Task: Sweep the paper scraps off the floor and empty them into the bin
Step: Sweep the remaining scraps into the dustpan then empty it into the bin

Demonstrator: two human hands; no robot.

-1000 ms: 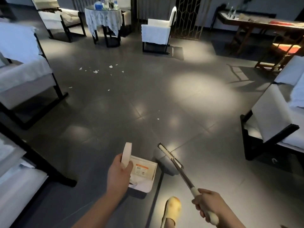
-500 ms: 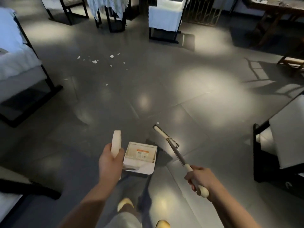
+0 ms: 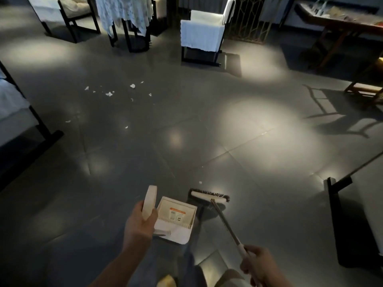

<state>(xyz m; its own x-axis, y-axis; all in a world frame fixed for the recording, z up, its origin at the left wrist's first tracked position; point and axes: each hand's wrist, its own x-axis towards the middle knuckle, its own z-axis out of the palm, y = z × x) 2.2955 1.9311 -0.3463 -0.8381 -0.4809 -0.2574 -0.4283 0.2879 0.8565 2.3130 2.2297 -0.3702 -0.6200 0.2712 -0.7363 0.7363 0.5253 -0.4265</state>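
Observation:
My left hand (image 3: 139, 222) grips the cream handle of a white dustpan (image 3: 176, 219), which hangs low in front of me with an orange label inside. My right hand (image 3: 258, 266) holds the end of a broom (image 3: 209, 196) whose metal shaft slants up-left to a white head with dark bristles just right of the dustpan. White paper scraps (image 3: 109, 93) lie scattered on the grey tiled floor far ahead to the left. A single small scrap (image 3: 200, 182) lies just beyond the broom head. No bin is in view.
White-covered chairs stand at the left edge (image 3: 12, 104), ahead (image 3: 202, 36) and at the right (image 3: 356, 214). A small table with a lace cloth (image 3: 124, 15) is at the back left, and a wooden table (image 3: 339, 27) at the back right.
I have walked forward, so the scraps and chairs appear nearer. The broom head has swung from end-on to lying crosswise beside the dustpan. Both hands keep their grips.

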